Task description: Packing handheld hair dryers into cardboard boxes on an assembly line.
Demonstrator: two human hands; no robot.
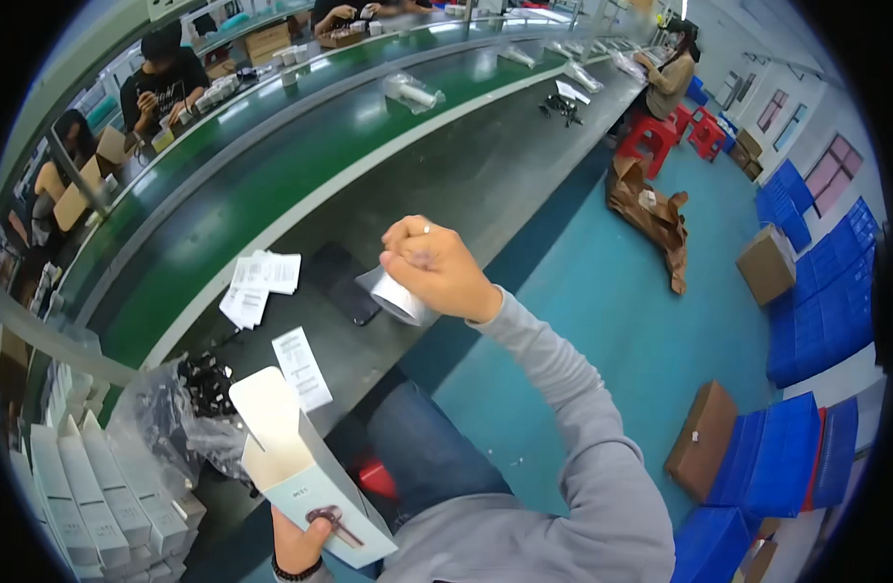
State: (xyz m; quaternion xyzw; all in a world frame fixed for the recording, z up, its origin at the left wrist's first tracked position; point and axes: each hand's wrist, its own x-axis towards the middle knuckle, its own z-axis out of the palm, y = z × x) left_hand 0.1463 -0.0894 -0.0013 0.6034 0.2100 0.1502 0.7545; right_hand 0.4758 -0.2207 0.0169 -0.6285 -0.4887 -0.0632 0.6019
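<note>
At the bench (446,180), left hand (297,544) grips one box (306,483), right hand (435,264) one curled paper (396,298).

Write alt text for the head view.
A person's left hand holds an open pale box while the right hand grips a white curved piece over a grey bench. Papers lie there, beside a green conveyor with people along it.

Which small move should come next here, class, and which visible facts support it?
Probably carry the curled white item in the right hand toward the box: the left hand holds the box with its flap open, and the item is apart from it.
</note>
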